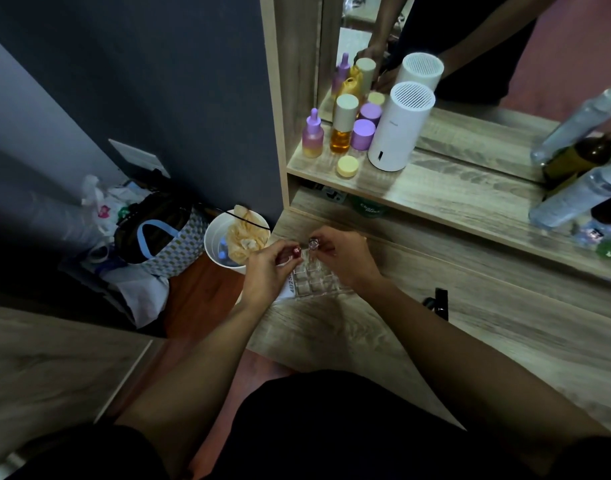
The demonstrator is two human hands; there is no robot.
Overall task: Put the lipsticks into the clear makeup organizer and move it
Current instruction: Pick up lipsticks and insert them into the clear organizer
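Hands at the far-left corner of a wooden dressing table, seen from above. The left hand pinches a lipstick with a red end cap between thumb and fingertips, holding it upright just above the far-left edge of the clear makeup organizer. The right hand grips a second lipstick with a pale, translucent cap in the same pinched manner, directly beside the first and over the organizer's far row. Whether either lipstick already sits in a cell cannot be told. The organizer is a clear gridded tray of square cells lying flat on the table between the two hands; the cells nearest the viewer appear empty. A white label or card with printed characters lies partly under the left hand, touching the organizer's left side. A small black object rests on the table to the right, well apart from the organizer. On the raised shelf farther back stand a purple dropper bottle, an amber bottle with a cream cap, a purple-capped jar, a low yellow-lidded jar and a white cylindrical appliance, all reflected in the mirror behind. Clear bottles lean at the far right. On the floor to the left stand a white bucket and a patterned bag.
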